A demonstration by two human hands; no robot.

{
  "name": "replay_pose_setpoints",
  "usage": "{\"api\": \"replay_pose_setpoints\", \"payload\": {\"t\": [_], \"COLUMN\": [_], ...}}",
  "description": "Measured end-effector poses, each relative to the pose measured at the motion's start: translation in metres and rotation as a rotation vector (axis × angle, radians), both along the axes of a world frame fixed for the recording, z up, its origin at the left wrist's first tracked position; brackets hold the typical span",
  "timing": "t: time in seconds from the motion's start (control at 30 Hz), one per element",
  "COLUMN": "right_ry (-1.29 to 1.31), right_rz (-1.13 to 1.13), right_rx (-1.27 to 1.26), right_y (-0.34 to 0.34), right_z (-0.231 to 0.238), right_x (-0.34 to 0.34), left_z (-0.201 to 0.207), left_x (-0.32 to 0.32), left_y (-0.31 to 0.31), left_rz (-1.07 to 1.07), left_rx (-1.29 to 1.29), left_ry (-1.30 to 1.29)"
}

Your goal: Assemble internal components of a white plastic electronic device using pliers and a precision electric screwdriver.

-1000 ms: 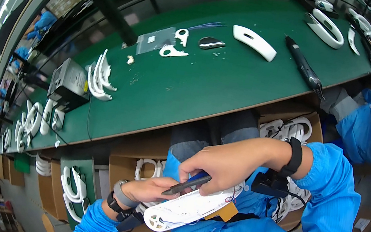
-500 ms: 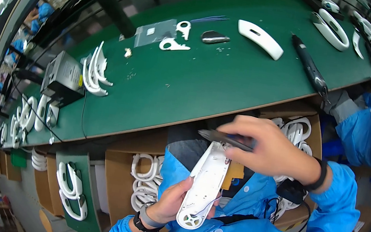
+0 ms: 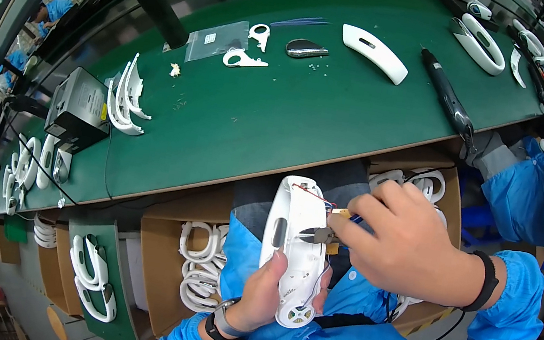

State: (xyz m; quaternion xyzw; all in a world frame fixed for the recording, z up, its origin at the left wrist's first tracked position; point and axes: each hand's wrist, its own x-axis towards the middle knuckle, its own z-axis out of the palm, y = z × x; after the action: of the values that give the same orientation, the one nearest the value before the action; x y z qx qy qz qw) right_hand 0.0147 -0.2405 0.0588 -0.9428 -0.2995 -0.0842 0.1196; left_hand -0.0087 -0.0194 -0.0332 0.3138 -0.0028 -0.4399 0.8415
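Over at the head view, the white housing (image 3: 302, 271) has swung its far end leftward since half a second ago, showing its long slot, and the dark pliers (image 3: 323, 235) have come down from that end to its middle. The left hand (image 3: 259, 296) grips the housing's near end; the right hand (image 3: 393, 239), curled round the pliers, is just right of it, before the green tabletop (image 3: 222, 126).

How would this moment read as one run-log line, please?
left hand: holds white housing | right hand: holds pliers, jaws over housing | bench: screwdriver, curved white part, clear bag
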Motion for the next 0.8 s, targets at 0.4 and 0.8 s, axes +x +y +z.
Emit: {"api": "replay_pose_setpoints", "payload": {"t": [0.4,0.8], "right_ry": [-0.285,-0.291], "right_rz": [0.179,0.23], "right_rx": [-0.174,-0.243], "right_y": [0.0043,0.0085], "right_z": [0.0091,0.0063], "right_x": [0.0017,0.0027], "left_z": [0.0013,-0.0028], "left_x": [-0.0043,-0.0059], "left_y": [-0.0044,-0.0041], "left_rz": [0.012,0.014], "left_rx": [0.01,-0.042], "left_ry": [-0.119,-0.107]}}
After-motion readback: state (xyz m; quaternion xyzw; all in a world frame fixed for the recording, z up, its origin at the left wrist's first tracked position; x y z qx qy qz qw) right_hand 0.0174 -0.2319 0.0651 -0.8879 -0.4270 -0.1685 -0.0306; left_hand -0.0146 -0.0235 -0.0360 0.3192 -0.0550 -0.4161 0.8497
